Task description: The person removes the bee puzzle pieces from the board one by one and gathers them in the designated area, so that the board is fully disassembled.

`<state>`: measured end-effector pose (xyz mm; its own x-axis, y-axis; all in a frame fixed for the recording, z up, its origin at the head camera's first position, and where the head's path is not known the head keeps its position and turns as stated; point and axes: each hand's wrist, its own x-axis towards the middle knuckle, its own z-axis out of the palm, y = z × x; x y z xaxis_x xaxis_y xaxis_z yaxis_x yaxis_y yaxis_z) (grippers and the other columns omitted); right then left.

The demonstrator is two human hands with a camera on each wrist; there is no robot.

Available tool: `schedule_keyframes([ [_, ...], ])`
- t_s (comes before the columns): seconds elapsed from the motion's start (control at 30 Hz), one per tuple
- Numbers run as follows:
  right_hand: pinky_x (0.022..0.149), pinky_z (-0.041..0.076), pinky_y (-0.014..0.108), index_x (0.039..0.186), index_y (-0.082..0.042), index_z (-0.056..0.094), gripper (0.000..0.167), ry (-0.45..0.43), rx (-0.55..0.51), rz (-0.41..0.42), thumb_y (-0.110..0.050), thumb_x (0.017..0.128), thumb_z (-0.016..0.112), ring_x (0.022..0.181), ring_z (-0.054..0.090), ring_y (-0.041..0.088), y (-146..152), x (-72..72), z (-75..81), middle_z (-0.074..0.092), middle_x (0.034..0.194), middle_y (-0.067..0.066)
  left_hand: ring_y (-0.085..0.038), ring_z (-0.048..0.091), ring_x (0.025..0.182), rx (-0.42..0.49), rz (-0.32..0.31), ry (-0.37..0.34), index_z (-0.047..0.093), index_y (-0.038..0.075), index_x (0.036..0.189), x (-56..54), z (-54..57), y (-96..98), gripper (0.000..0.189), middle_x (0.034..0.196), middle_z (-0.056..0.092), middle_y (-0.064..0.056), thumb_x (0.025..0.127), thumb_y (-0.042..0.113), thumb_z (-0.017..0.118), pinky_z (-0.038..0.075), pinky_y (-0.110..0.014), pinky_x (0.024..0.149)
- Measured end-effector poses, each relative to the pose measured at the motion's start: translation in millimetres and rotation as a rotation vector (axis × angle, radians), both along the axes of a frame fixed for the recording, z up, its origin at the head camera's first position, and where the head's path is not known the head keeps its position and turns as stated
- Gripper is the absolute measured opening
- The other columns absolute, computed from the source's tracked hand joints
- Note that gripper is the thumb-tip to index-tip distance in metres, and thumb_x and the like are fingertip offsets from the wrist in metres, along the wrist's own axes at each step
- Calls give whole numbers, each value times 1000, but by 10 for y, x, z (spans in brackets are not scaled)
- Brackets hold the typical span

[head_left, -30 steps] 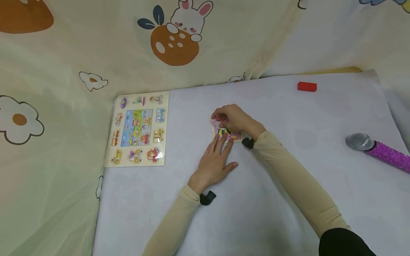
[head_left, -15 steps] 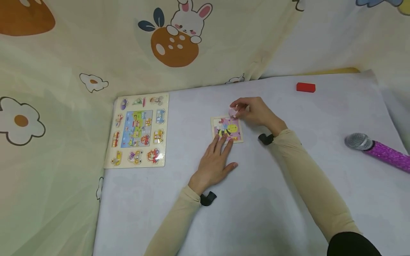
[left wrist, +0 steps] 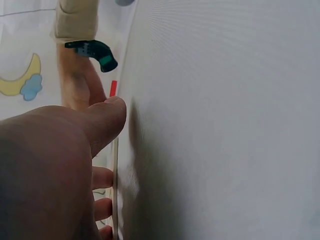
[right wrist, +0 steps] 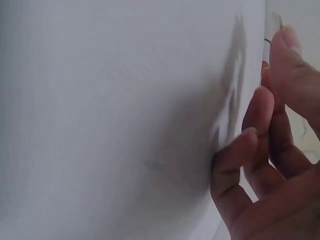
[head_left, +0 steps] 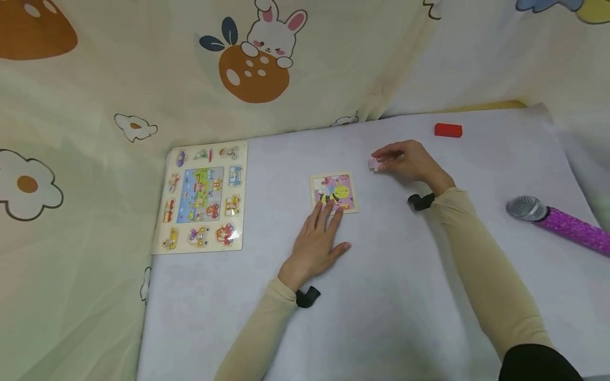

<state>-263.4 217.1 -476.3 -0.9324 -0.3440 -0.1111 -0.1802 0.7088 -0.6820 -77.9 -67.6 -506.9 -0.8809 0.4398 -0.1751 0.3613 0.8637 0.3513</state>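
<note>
A small square jigsaw puzzle (head_left: 341, 192) with a yellow bee on pink lies mid-table in a pale wooden frame. My left hand (head_left: 312, 246) is spread flat, its fingertips resting on the puzzle's near edge. To the right of the puzzle, my right hand (head_left: 410, 161) pinches a small pink puzzle piece (head_left: 374, 164) between thumb and fingers. A gap shows in the puzzle's upper left area, partly pale. In the right wrist view the thumb (right wrist: 292, 65) and curled fingers stand over the white table, with only a sliver of the piece at the thumb tip.
At the left lies a larger wooden puzzle board (head_left: 237, 211) with vehicle pictures. A red block (head_left: 448, 130) sits near the far edge. A microphone (head_left: 567, 225) with a glittery purple handle lies at the right. A patterned cloth (head_left: 157, 69) hangs behind the table.
My right hand has lifted the pink piece out of the bee puzzle and carried it to the right. The left hand has stayed on the puzzle's near edge.
</note>
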Motion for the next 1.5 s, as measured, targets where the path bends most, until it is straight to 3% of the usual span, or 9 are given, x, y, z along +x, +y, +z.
schedule_keyframes([
  [0.27, 77, 44, 19, 121, -13, 82, 31, 10, -5, 29, -8, 91, 84, 94, 63, 23, -43, -9, -80, 80, 114, 12, -36, 0, 166, 10, 8, -2, 19, 14, 171, 3, -9, 0, 83, 178, 11, -13, 108, 54, 54, 16, -48, 134],
  [0.63, 86, 46, 37, 125, -10, 80, 34, -24, 41, 30, -13, 91, 85, 101, 62, 29, -84, 6, -78, 76, 122, 16, -35, 0, 166, 17, 19, -2, 20, 14, 171, 13, 0, 7, 84, 178, 11, -12, 107, 55, 55, 16, -49, 134],
  [1.03, 85, 45, 32, 133, -12, 76, 42, -31, -3, 14, -15, 92, 84, 102, 61, 28, -100, 42, -49, 75, 124, 17, -35, 1, 167, 33, 23, 8, 22, 14, 170, 19, 0, 8, 83, 178, 13, -12, 107, 55, 55, 16, -48, 134],
  [1.23, 77, 42, 28, 122, -8, 80, 33, 22, -103, 18, -17, 91, 86, 93, 61, 25, -356, 123, -1, 75, 107, 16, -35, 1, 167, 24, 31, -3, 22, 14, 170, 23, 10, 26, 84, 178, 12, -13, 107, 56, 56, 15, -48, 134],
  [1.5, 86, 47, 39, 110, -4, 82, 25, 102, -60, 163, -17, 89, 87, 96, 63, 30, -873, 241, 20, 77, 105, 14, -35, 2, 167, 36, 36, -3, 24, 13, 170, 23, 15, 32, 83, 178, 13, -12, 106, 55, 57, 16, -48, 134],
])
